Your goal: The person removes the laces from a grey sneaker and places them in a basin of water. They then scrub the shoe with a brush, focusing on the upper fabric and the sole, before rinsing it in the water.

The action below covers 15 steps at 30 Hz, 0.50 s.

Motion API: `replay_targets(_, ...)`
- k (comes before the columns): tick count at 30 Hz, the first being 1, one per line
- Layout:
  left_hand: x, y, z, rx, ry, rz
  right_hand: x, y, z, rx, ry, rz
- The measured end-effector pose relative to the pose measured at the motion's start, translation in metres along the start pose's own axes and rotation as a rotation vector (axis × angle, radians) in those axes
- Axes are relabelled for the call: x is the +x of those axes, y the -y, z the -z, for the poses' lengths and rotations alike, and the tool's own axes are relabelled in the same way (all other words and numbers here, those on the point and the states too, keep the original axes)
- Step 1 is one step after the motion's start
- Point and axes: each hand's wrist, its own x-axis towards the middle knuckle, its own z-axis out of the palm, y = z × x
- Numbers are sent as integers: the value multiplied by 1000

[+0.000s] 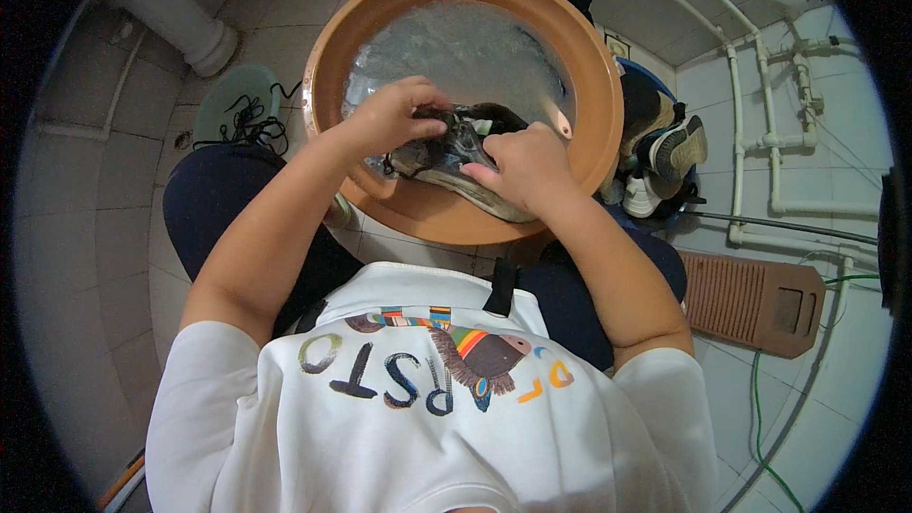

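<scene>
A wet dark shoe (464, 148) with a pale sole lies tilted at the near side of a big orange-brown basin (380, 192), above cloudy, sudsy water (446, 47). My left hand (401, 116) is closed on the upper at the shoe's left end, fingertips bent over the dark material. My right hand (528, 167) grips the shoe toward its right end, with the thumb pressed along its near side. Just beyond my right hand, the pale end of a handle (562, 125) with a hole leans at the basin's inner wall; its other end is hidden in the water.
Left of the basin, a pale green tub (220, 104) holds black laces (252, 123). Several shoes (665, 157) fill a blue tub at the right. A brown washboard (750, 302) lies on the tiles, near a green hose (757, 399). White pipes (774, 133) run along the right wall.
</scene>
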Motion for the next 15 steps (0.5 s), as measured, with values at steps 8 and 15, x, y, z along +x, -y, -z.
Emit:
replay_targets(8, 4, 10, -6, -61, -81, 192, 1, 1, -5, -8, -7, 2)
replay_targets(15, 6, 35, 23, -535, -557, 711, -3, 2, -2, 19, -3, 6)
